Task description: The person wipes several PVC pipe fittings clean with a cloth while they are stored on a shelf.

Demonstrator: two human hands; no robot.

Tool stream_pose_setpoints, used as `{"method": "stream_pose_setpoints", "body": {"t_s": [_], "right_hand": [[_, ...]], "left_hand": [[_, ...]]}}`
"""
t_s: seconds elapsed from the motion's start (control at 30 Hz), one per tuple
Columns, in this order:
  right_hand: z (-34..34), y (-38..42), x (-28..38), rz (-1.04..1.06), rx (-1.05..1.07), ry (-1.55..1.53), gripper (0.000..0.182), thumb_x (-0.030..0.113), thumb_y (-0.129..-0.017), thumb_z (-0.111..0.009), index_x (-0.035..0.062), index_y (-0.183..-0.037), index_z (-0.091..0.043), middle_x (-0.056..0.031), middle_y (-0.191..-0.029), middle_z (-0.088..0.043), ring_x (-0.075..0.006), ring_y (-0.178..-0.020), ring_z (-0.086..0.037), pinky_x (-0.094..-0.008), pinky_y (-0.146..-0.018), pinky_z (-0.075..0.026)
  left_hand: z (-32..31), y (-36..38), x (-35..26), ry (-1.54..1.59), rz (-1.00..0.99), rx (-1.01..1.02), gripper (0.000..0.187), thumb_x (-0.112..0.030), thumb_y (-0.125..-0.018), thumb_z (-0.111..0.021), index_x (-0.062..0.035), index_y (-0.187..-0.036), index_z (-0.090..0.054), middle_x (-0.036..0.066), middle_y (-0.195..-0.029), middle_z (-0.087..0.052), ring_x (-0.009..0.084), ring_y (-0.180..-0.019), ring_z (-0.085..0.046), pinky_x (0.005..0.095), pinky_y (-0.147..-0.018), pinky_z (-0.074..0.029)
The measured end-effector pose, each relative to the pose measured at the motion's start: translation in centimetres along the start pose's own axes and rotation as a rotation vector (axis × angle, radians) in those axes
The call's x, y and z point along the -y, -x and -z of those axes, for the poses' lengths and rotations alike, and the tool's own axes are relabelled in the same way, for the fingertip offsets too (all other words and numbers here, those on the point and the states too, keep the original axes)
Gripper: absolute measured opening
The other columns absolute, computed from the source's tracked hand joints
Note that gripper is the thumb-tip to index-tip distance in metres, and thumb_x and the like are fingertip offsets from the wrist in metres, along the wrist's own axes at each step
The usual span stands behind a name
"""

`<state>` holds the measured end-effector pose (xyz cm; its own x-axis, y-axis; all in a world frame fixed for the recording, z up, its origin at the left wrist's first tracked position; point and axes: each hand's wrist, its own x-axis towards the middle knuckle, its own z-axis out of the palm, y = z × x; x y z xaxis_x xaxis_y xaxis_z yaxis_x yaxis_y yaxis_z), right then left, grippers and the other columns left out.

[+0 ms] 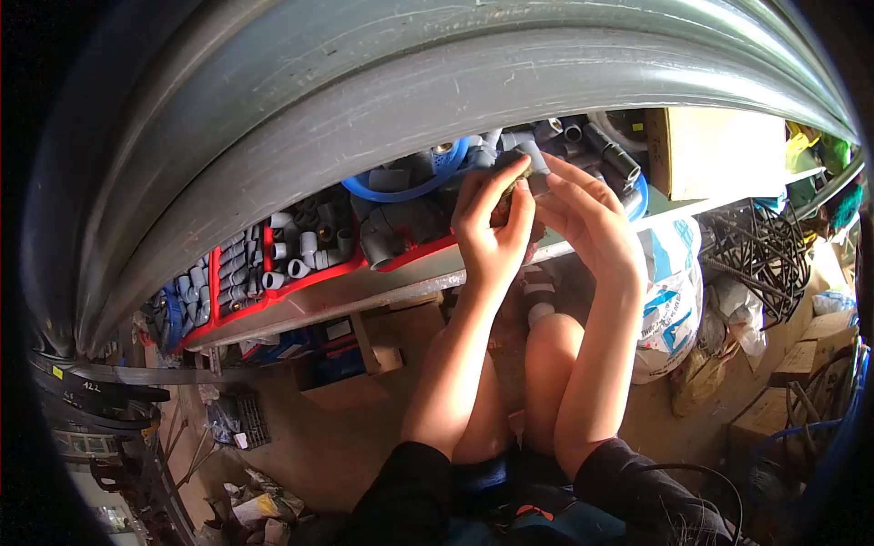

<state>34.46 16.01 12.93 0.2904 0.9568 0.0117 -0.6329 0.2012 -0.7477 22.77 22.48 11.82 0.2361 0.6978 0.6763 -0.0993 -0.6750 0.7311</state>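
My left hand [496,214] is closed, thumb and fingers pinching a small dark, rough-looking piece [512,160] whose kind I cannot make out. Close beside it, my right hand [596,214] curls its fingers around a grey plastic pipe fitting [534,156], partly hidden by the fingertips. Both hands meet in front of the bench edge, above my knees. Behind them, a blue basket [387,195] and red trays [314,280] hold many grey pipe fittings [309,250].
Long grey pipes [437,77] stretch across the top of the view. A cardboard box [719,150] stands on the bench at right. Below are a white-and-blue plastic bag [669,300], a tangle of black rods [756,255] and an open carton [364,359] under the bench.
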Motion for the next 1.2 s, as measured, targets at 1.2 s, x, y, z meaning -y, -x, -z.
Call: {"method": "stream_pose_setpoints", "body": {"t_s": [1.2], "right_hand": [[0.2, 0.3, 0.5, -0.088, -0.026, 0.218, 0.034, 0.018, -0.093, -0.053, -0.0057, -0.118, -0.054, -0.0116, -0.102, -0.063, -0.0165, -0.083, -0.064, -0.0333, -0.087, -0.053]], "left_hand": [[0.1, -0.3, 0.5, 0.094, 0.019, 0.030, 0.020, -0.004, -0.088, -0.056, -0.0022, -0.106, -0.064, 0.004, -0.087, -0.058, 0.0096, -0.076, -0.052, 0.0233, -0.069, -0.042]]}}
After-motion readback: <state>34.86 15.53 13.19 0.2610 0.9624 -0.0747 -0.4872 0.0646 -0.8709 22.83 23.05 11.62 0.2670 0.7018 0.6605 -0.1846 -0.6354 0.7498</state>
